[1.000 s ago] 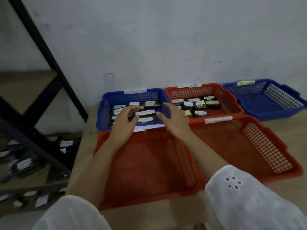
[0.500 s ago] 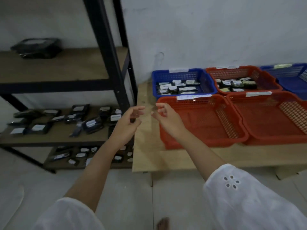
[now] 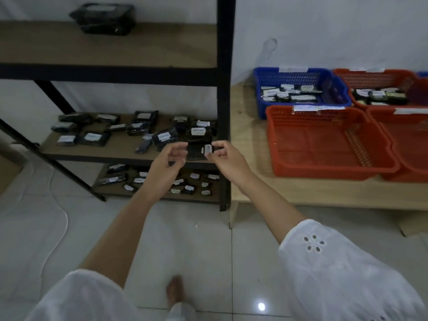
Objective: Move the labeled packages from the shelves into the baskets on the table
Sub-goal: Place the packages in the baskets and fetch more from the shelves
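Note:
Several dark packages with white labels (image 3: 163,136) lie on the middle shelf (image 3: 120,147), and more packages (image 3: 188,188) on the bottom shelf. My left hand (image 3: 168,165) hovers in front of the middle shelf with loosely curled fingers and holds nothing. My right hand (image 3: 228,158) is beside it. Its thumb and forefinger reach the white label of a dark package (image 3: 196,152) at the shelf's front edge; I cannot tell whether they pinch it. On the table (image 3: 250,144) stand a red basket (image 3: 324,140) with nothing in it, a blue basket (image 3: 301,75) and a second red basket (image 3: 375,76), both holding packages.
The black shelf post (image 3: 225,89) stands between shelves and table. A black bag (image 3: 104,18) sits on the top shelf. Another red basket (image 3: 412,144) is at the right edge. A white cable (image 3: 62,218) lies on the tiled floor, and my foot (image 3: 176,290) shows below.
My view swung left from the baskets to the shelves. Both hands left the blue basket and now reach a package at the middle shelf's front edge.

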### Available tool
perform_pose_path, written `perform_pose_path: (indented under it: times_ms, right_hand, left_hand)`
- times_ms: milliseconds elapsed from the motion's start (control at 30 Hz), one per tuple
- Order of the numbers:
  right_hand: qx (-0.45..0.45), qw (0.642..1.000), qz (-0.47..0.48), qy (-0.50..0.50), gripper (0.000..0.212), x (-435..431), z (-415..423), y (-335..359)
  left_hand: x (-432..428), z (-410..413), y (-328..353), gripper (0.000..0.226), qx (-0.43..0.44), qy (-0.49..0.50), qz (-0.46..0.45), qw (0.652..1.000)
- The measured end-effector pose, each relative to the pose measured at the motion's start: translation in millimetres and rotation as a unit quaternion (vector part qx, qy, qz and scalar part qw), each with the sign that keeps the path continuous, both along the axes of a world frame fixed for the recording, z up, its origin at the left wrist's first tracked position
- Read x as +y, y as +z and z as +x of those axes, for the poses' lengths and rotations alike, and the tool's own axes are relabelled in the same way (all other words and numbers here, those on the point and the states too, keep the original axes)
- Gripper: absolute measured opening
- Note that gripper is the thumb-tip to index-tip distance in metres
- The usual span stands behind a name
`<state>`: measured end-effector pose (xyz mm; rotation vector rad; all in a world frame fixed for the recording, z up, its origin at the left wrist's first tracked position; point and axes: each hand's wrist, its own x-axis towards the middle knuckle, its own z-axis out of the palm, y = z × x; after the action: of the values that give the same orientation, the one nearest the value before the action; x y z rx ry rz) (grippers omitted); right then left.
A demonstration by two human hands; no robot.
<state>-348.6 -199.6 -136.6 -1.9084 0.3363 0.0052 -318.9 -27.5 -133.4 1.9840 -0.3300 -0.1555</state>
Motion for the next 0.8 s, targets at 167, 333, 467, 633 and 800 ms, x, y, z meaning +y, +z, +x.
perform_pose_path:
  times_ms: [167, 333, 467, 633, 800]
  right_hand:
    - [0.034, 0.999, 0.010, -0.011, 0.042, 57.9, 71.4, -19.2]
    - [0.056, 0.997, 0.033, -0.050, 0.043, 106.9, 133.3, -43.5]
    - [0.070, 0.994, 0.039, -0.079, 0.039, 122.0, 167.5, -67.8]
    - [0.082, 0.989, 0.027, -0.118, 0.037, 112.2, 207.8, -118.5]
    - [0.086, 0.984, 0.024, -0.154, 0.034, 93.9, 242.3, -173.8]
  left_hand:
    - [57.7, 67.7, -19.1, 0.032, 0.012, 0.010, 0.007, 1.000]
    - [98.4, 137.1, -39.7, 0.030, 0.036, -0.015, 0.016, 0.999]
    - [114.9, 184.8, -68.5, 0.030, 0.060, -0.007, 0.025, 0.998]
    - [101.0, 237.0, -138.0, 0.028, 0.141, 0.069, 0.043, 0.987]
    - [67.0, 282.1, -209.0, 0.034, 0.235, 0.179, 0.036, 0.955]
